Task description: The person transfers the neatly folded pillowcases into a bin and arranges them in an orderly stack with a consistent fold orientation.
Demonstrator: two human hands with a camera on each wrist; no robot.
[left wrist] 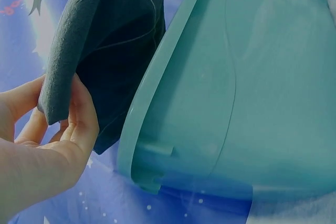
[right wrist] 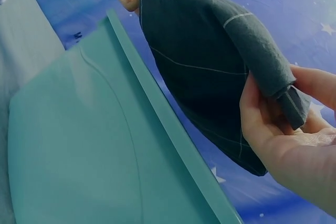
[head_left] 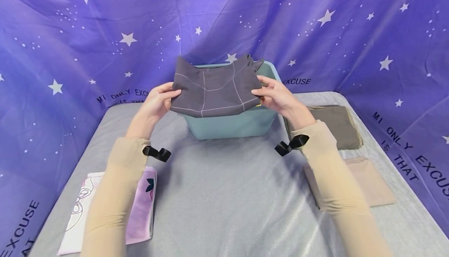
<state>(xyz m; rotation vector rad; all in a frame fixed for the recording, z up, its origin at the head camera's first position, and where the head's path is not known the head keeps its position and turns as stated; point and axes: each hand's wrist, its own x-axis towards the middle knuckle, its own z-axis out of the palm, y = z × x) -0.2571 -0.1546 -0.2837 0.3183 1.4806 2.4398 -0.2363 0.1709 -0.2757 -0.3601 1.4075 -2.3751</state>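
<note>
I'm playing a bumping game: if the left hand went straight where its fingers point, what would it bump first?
The dark gray cloth, which the left hand pinches; past that, maybe the teal bin, though depth is unclear.

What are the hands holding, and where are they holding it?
A dark grey cloth with thin white lines: the left hand pinches its left edge, the right hand its right edge.

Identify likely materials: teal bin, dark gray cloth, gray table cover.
Teal bin: probably molded plastic, semi-gloss; smooth, stiff-looking walls and a formed rim.
Dark gray cloth: matte fabric, perhaps cotton or a blend; it bends softly and looks slightly fuzzy. Whether its pale lines are woven or printed is unclear.
Gray table cover: fabric, possibly velvet-like; patchy soft sheen.
</note>
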